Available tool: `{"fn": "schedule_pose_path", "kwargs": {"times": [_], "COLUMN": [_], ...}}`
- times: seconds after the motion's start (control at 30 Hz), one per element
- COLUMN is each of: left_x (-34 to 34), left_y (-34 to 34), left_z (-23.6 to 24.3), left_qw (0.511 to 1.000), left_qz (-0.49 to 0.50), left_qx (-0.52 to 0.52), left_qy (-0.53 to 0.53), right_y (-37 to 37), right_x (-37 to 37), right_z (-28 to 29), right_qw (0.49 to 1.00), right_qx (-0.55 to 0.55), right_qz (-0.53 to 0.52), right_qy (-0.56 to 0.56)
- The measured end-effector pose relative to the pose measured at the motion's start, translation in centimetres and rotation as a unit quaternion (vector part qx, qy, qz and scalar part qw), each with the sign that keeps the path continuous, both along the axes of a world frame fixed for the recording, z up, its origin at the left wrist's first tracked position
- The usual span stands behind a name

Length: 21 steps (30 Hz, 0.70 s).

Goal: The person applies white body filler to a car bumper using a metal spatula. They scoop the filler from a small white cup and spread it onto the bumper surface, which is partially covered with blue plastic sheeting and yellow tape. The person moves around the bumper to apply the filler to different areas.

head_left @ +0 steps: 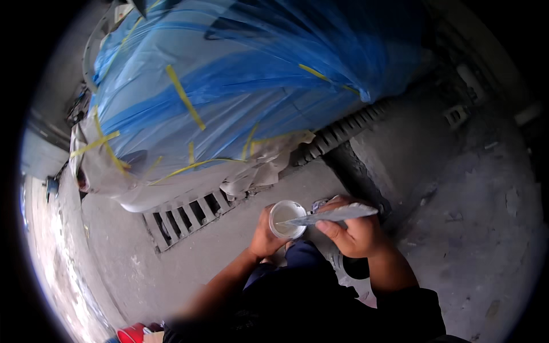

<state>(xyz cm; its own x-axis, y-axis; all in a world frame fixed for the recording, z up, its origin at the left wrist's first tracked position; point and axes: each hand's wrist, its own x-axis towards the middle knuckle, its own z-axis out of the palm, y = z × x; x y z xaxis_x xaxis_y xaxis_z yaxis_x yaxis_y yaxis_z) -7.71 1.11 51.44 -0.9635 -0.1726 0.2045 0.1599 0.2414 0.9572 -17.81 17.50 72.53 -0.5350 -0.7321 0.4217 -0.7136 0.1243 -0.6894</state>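
My left hand (265, 234) is closed round a small white cup (291, 231) held upright, with some pale material visible inside. In my right hand (353, 234) is a long, flat, grey-coated spatula or stick (346, 212); its narrow tip reaches down into the cup's opening, and my thumb lies below the blade. Both hands are in front of my body, close together, above the concrete floor. The far end of my right fingers is partly hidden behind the blade.
A large object wrapped in blue and clear plastic sheeting (229, 86) with yellow tape fills the upper view. Metal drain grates (189, 220) and a dark open channel (357, 174) run below it. A red container (131, 334) sits at lower left, and small debris lies at upper right.
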Motion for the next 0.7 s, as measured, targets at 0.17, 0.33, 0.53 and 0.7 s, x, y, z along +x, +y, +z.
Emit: {"fn": "schedule_pose_path", "kwargs": {"times": [0.17, 0.33, 0.53, 0.7], "left_x": [-3.6, -8.4, -13.6, -18.8], "left_y": [5.2, 11.0, 16.4, 19.1], "left_z": [0.5, -0.2, 1.0, 0.8], "left_qw": [0.993, 0.983, 0.971, 0.965], "left_qz": [-0.116, -0.182, -0.229, -0.259], "left_qx": [-0.02, -0.013, -0.047, -0.047], "left_qy": [-0.015, -0.022, -0.037, 0.002], "right_y": [10.8, 14.1, 23.5, 21.8], "right_x": [-1.5, -4.2, -7.3, -10.7], "right_z": [-0.7, -0.8, -0.3, 0.3], "right_qw": [0.979, 0.984, 0.964, 0.978], "right_qx": [0.029, 0.012, -0.011, 0.067], "right_qz": [-0.18, -0.179, -0.257, -0.198], "right_qy": [-0.092, -0.006, -0.068, 0.003]}}
